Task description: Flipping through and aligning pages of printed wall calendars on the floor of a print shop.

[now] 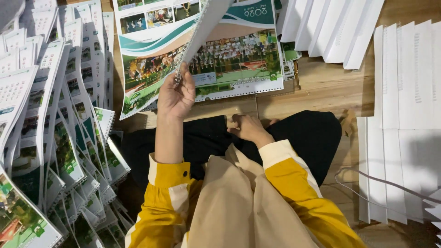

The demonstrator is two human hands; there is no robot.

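Person sits cross-legged on a wooden floor, yellow-and-cream sleeves, tan apron over black trousers. Left hand is raised, fingers closed on the spiral-wire edge of a white sheet, which tilts up and away toward the top of the view. The sheet stands over a printed calendar page lying flat on the floor just ahead of the knees; that page shows a wide group photo with teal and green wave shapes, and its lower edge has a row of punched holes. Right hand rests low on the black trouser leg near the knee, fingers loosely curled, holding nothing that shows.

Left side of the floor: a big fanned stack of wire-bound calendars, overlapping like shingles, running from the top left corner down to the bottom edge, green photo pages showing. Right side: rows of plain white paper sheets laid overlapping, another fan of white sheets at the top right. A thin grey cable loops across the lower right sheets. Floor planks are warm brown, lit from above, bare only in the gaps between the piles.
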